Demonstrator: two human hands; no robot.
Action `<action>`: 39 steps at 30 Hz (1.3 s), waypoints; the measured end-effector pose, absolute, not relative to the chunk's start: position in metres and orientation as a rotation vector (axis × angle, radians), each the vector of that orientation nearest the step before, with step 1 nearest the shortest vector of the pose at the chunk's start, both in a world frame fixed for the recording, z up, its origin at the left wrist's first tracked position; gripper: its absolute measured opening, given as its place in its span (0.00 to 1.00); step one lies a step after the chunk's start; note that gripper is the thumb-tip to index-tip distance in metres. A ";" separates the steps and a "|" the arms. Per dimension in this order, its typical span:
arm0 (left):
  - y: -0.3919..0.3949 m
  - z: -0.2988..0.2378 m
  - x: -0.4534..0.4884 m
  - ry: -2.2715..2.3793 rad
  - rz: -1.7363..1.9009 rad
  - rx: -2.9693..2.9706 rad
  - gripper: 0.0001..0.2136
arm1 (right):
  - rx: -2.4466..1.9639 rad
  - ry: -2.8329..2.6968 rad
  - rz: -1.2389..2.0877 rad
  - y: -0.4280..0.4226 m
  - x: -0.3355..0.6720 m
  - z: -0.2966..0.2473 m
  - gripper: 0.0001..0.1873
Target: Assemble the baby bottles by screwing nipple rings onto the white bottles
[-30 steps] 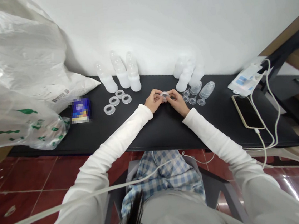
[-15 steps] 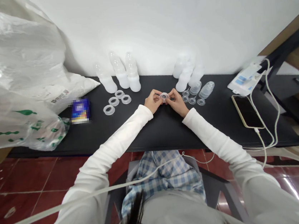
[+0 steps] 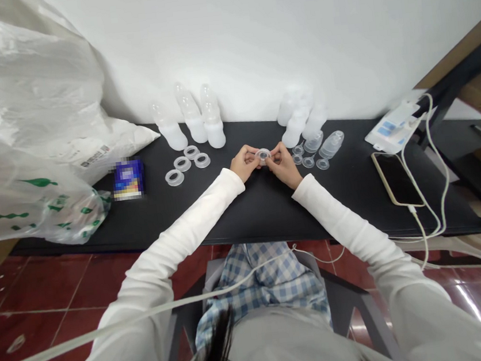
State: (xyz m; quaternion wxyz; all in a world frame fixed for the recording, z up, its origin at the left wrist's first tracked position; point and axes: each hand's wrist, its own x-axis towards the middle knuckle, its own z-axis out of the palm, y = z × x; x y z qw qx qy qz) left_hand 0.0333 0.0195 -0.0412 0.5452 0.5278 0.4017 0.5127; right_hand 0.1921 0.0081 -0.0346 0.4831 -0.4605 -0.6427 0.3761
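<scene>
Between my hands, above the black table, is a translucent bottle collar ring [image 3: 262,154]. My left hand [image 3: 245,163] grips its left side with thumb and fingers. My right hand [image 3: 283,167] pinches it from the right; whether a smaller piece sits inside the ring is too small to tell. Several similar rings [image 3: 175,178] lie on the table to the left. Close by my right hand are several small clear nipple-like pieces [image 3: 308,161] and clear domed caps [image 3: 332,145].
Capped bottles [image 3: 213,122] stand by the wall at left, with more white bottles [image 3: 296,123] at right. A blue box [image 3: 128,179] lies beside large plastic bags [image 3: 45,185]. On the right are a phone [image 3: 396,179], white cables and a power strip [image 3: 394,128].
The ring is tilted a little differently between my fingers. Both hands stay in nearly the same place, still gripping it.
</scene>
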 end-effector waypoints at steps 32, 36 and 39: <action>0.014 -0.032 0.033 0.906 1.311 1.306 0.24 | -1.037 -1.444 1.072 -0.001 0.184 -0.023 0.31; 0.019 -0.030 0.033 0.817 1.383 1.341 0.25 | -1.076 -1.304 1.319 -0.002 0.187 -0.017 0.32; 0.019 -0.029 0.034 0.776 1.406 1.411 0.20 | -1.072 -1.376 1.288 -0.002 0.190 -0.011 0.30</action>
